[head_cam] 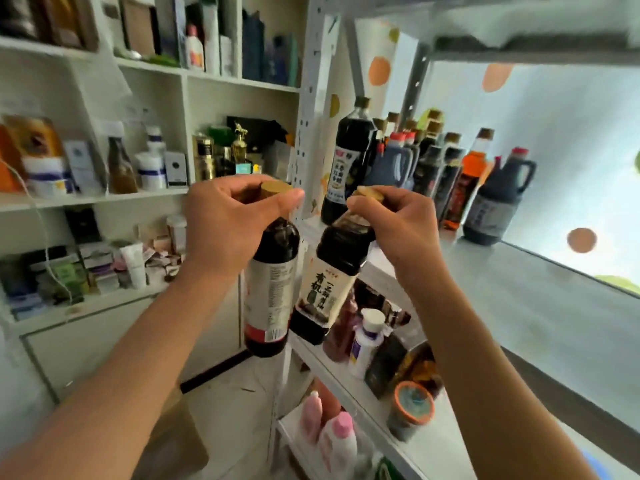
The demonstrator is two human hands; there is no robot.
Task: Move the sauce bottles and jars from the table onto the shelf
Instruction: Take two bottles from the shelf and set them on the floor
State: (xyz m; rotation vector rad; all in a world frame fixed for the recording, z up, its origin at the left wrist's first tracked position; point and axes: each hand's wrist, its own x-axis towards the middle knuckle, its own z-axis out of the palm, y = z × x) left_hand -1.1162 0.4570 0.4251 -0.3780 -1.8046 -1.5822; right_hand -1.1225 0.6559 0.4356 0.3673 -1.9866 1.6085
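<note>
Bright daylight from right, wide-angle edge warp, motion blur esp. left.

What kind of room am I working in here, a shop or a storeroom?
Probably a storeroom or pantry, not surely. A metal rack holds a row of dark sauce bottles, white shelves beside it are crammed with boxes and tubs, and each hand carries another bottle.

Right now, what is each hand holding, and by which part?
The left hand grips a dark sauce bottle by its cap and neck. The right hand grips a second, tilted sauce bottle the same way.
</note>
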